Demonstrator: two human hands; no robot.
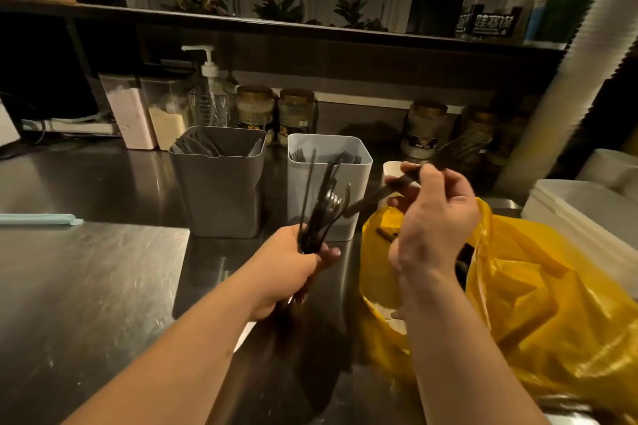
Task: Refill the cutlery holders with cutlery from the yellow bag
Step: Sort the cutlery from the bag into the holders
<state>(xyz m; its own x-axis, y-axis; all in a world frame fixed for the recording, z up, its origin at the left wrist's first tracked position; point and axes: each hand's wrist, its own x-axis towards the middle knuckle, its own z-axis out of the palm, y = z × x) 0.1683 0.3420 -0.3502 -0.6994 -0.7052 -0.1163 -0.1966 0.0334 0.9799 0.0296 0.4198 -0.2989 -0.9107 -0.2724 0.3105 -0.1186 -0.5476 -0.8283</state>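
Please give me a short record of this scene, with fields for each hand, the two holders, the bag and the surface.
left hand: grips a bunch of black cutlery, upright, in front of the white holder
right hand: pinches a black utensil, blurred, above the yellow bag
white holder: contains forks
grey holder: contains dark pieces, kind unclear
yellow bag: open, on the steel counter

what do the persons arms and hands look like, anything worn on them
Both arms are bare as far as the view reaches: no sleeve covers the left forearm or the right forearm. The left hand and the right hand wear no gloves. No watch, bracelet or ring shows on the sides in view. The light is dim, so small marks cannot be ruled out.
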